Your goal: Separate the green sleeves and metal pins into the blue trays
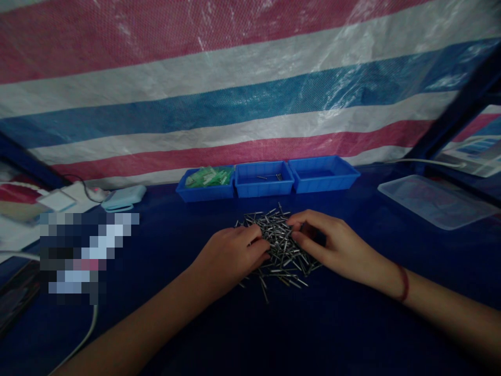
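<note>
A loose pile of thin silvery metal pins (279,245) lies on the dark blue table (250,334). My left hand (235,253) rests on the pile's left side, its fingers curled and pressed together; whatever they may hold is hidden. At the right side of the pile is my right hand (326,237), thumb and forefinger apart with a gap between them, fingertips touching the pins. Behind the pile stand three blue bins in a row: the left bin (205,194) holds green and clear packets, the middle bin (264,189) a few pins, the right bin (326,183) nothing visible.
A translucent plastic lid (434,201) lies at the right. On the left are a light blue case (124,197), a white adapter (57,200), a cable (93,326) and a blurred-out patch. A striped plastic sheet (235,104) hangs behind the bins.
</note>
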`<state>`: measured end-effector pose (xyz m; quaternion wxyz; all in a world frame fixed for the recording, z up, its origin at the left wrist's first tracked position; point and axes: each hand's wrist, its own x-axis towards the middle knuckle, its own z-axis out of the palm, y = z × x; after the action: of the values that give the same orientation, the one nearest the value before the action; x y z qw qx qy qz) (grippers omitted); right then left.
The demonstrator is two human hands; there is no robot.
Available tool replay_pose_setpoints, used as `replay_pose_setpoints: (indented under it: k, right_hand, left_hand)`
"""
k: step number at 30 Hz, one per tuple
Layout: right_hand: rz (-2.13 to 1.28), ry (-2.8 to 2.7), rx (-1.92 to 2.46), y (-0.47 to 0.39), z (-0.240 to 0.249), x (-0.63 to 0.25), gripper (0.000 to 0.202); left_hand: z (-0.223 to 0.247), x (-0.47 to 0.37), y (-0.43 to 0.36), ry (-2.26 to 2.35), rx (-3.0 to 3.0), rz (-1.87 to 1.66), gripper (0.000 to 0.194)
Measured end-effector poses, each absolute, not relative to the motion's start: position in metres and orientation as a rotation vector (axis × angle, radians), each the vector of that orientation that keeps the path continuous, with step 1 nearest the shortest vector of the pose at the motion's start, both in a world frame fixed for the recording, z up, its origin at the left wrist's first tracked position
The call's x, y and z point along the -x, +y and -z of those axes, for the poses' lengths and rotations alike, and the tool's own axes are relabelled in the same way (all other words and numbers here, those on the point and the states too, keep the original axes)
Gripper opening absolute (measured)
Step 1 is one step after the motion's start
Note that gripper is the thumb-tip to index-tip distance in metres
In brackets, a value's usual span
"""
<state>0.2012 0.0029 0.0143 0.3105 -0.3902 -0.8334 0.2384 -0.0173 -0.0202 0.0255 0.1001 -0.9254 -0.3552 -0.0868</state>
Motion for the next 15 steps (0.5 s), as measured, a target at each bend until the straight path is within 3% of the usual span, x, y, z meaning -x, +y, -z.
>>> replay_pose_setpoints:
  k: [8, 15]
  right_hand:
    - [-0.585, -2.186, 0.983, -0.003, -0.012, -0.198, 0.013]
    - [-0.739, -2.207, 0.728, -0.021, -0.026, -0.189, 0.011]
  left_hand:
    - [-0.025, 0.008, -0.026, -1.000, 2.607, 0.339, 0.018]
    - [-0.032, 0.000, -0.038, -1.375, 2.990, 1.177, 0.008]
